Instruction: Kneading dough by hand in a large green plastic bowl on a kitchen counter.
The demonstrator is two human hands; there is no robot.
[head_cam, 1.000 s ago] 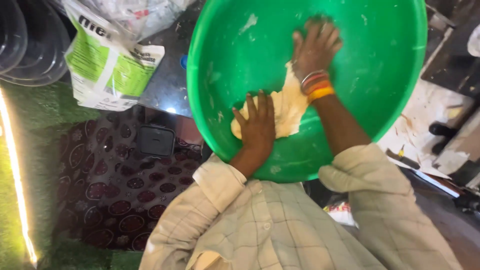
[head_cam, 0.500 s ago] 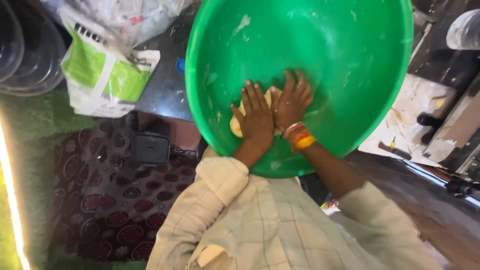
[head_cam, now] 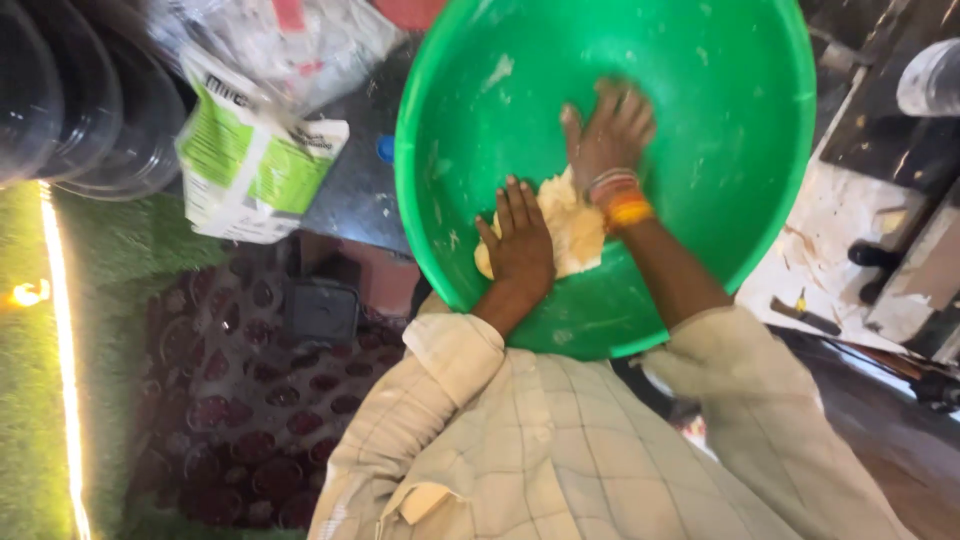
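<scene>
A wide green plastic basin (head_cam: 700, 250) fills the upper middle of the head view, tipped toward the person and smeared inside with pale streaks of flour. It rests on a dark worktop (head_cam: 350, 195) whose bare surface shows at the basin's left edge. Below it, the person's pale checked shirt (head_cam: 560, 450) occupies the lower middle of the frame, both sleeves reaching up over the near rim. To the left, a dark red patterned rug (head_cam: 230, 400) covers the floor, bordered by green artificial turf (head_cam: 30, 400) and a glowing light strip (head_cam: 62, 350). A stack of clear plastic containers (head_cam: 70, 100) stands at the upper left, and a white and green paper sack (head_cam: 250, 165) lies beside it, overhanging the worktop edge. A small dark box (head_cam: 322, 312) sits on the rug beneath the sack.

Inside the basin, on its near wall, lies a lump of pale dough (head_cam: 572, 225). The left hand (head_cam: 520, 245) lies flat on the dough's near-left part, its fingers (head_cam: 515, 205) straight, close together and pointing up the basin; they press rather than grip. The right hand (head_cam: 608, 135) sits just beyond the dough's far edge, palm down against the basin wall and blurred; its fingers appear spread and enclose nothing. Its wrist, crossing the dough's right side, carries orange and red bangles (head_cam: 622, 198). The two hands are near each other but apart.
</scene>
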